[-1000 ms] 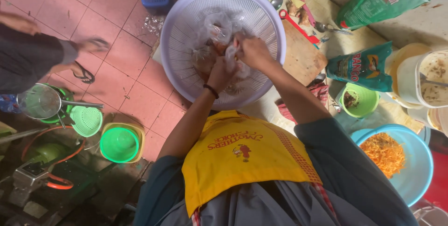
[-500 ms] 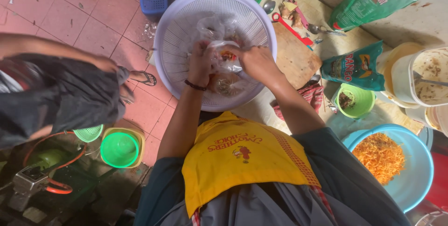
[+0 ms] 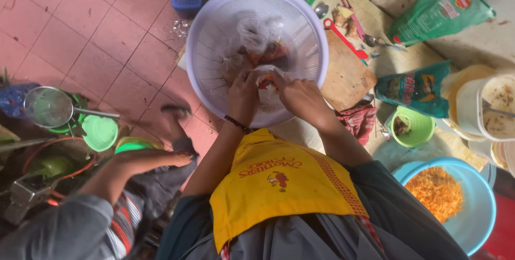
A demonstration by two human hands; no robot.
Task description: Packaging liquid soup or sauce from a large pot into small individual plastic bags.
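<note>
Hands (image 3: 271, 91) grip bag (image 3: 266, 85) (inside white colander (image 3: 209, 34))

A small clear plastic bag (image 3: 266, 85) with reddish filling sits low in the white colander (image 3: 214, 29). More crumpled clear bags (image 3: 257, 37) lie behind it.

Colander rim (image 3: 199, 29) rings hands; bare red floor (image 3: 80, 29) beyond, left.

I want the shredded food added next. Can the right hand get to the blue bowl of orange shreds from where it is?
Probably yes. The right hand is busy with a small bag over the white basket, but the blue bowl sits open on that side, nothing between.
</note>
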